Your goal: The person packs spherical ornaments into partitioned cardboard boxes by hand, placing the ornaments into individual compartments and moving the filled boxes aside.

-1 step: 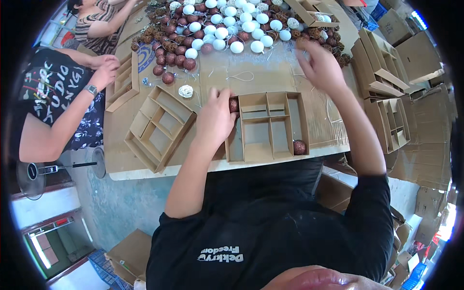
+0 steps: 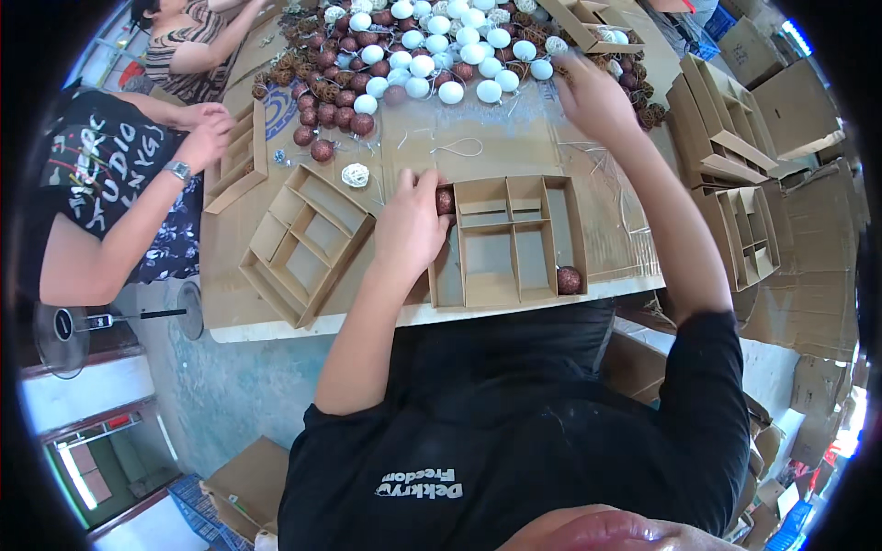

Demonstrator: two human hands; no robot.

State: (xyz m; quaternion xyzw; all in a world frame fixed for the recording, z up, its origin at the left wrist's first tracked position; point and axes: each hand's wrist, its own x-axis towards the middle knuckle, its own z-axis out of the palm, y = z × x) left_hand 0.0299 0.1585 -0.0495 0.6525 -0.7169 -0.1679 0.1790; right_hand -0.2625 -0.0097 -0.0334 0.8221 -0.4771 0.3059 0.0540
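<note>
We best hold the partitioned cardboard box [image 2: 491, 286], presumably light, by its walls [image 2: 579, 234]; left hand [image 2: 409, 223] curled there, right hand [image 2: 591, 101] outstretched, grips unclear.

One o'clock: right hand [image 2: 593, 99] blurred, grip unclear. Twelve o'clock: red ball [image 2: 446, 200] part-hidden by left hand [image 2: 412, 220]; ball pile [image 2: 422, 66] cropped above.

A black T-shirt [image 2: 551, 441] with short sleeves [image 2: 707, 367] is being worn, its front being marked by white lettering [image 2: 419, 483] at six o'clock.
</note>
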